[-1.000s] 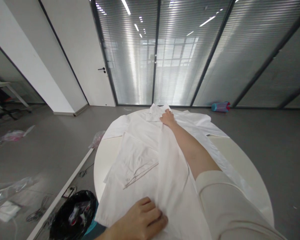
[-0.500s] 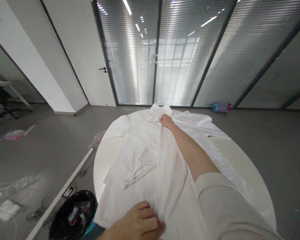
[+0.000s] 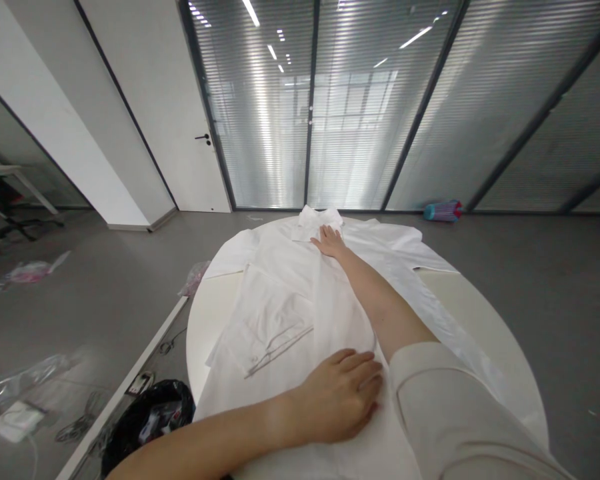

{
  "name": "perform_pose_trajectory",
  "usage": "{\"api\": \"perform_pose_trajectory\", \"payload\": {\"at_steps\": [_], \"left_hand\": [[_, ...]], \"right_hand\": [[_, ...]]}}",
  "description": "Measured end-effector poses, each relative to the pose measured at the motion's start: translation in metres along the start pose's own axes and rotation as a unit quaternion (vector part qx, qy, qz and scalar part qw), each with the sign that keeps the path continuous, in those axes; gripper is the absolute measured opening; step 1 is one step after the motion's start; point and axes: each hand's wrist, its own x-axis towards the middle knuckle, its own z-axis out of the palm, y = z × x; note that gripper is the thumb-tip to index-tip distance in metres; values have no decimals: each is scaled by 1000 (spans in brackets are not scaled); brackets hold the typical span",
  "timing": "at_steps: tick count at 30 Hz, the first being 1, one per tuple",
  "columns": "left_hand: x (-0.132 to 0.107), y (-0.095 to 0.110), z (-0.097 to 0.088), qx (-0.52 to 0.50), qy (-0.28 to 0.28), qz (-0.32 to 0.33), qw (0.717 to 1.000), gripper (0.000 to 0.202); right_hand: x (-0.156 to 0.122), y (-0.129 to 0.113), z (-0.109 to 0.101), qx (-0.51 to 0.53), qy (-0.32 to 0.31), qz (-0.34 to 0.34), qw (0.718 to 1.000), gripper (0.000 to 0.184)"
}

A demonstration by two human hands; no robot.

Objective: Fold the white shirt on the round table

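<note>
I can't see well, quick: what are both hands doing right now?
Left hand: open, flat on the white garment.
Right hand: open, flat near the collar.

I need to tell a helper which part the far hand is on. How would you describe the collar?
Start at the round white table and the white garment spread over it. The collar is the small folded piece at its far end, just beyond the right hand.
</note>
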Motion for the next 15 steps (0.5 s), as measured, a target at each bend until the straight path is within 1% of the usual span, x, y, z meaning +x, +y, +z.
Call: {"api": "perform_pose_trajectory", "payload": {"at_steps": [2, 4, 5, 7, 9, 12, 15], "left_hand": [[12, -6, 16, 10, -3, 2, 1000, 49], [14, -5, 34, 9, -11, 8, 1000, 64], [12, -3, 42, 3, -11, 11, 1000, 67], [6, 4, 55, -13, -10, 16, 1000, 65], [-1, 10, 62, -24, -11, 17, 1000, 61], [-5, 17, 64, -28, -8, 22, 999, 53], [-4, 22, 62, -21, -4, 31, 999, 49]], "right_hand": [[3, 1, 0, 3, -23, 7, 1000, 79], [5, 2, 0, 7, -39, 11, 999, 81], [6, 2, 0, 9, -45, 14, 999, 81], [7, 3, 1, 15, -55, 19, 998, 82], [8, 4, 1, 22, -61, 26, 998, 82], [9, 4, 2, 31, -66, 33, 997, 83], [10, 3, 1, 38, -68, 38, 996, 84]]}}
